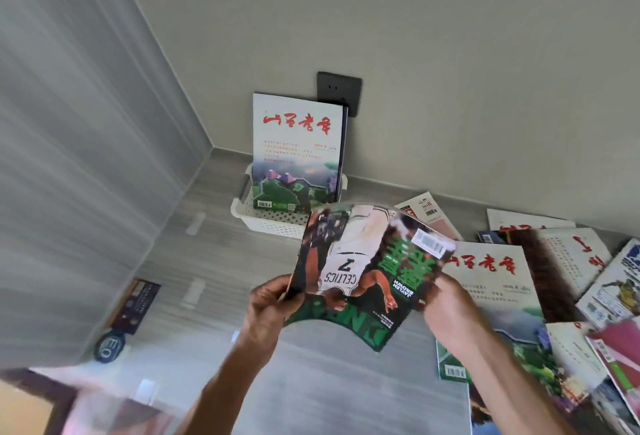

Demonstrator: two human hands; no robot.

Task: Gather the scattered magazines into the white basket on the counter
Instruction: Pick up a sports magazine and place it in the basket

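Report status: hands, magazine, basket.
Left hand and right hand both grip the basketball magazine, midair, short of the white basket. One magazine upright in basket. More magazines lie right. Path clear.

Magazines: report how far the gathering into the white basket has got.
Done: at least one magazine with red lettering stands upright in the white basket. In hand: the left hand and right hand hold a basketball magazine above the counter, in front of the basket. Left: a scattered pile of magazines still lies at the right.
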